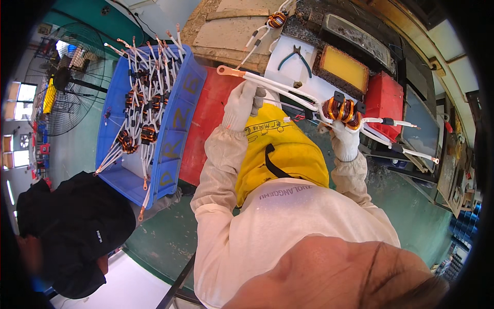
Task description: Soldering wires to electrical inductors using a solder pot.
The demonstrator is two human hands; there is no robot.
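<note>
A ring-shaped coil (pixel 342 112) of copper wire with black spacers is held up in front of me, white-sleeved leads running out from both sides. My right hand (pixel 346 141), in a white glove, is closed around the coil's lower side. Gloved too, my left hand (pixel 241 104) pinches the leads on the left, just below a copper ring lug (pixel 230 71). Thin wires with a small red and white end (pixel 296 118) hang between my hands. Part of the left fingers is hidden behind the leads.
To the left, a blue bin (pixel 175 139) holds several similar coils. Blue-handled pliers (pixel 296 61) lie on a white sheet beside a yellow-topped block (pixel 343 70) and a red box (pixel 385 100). A person in black (pixel 77 226) is at lower left, below a large fan (pixel 67 77).
</note>
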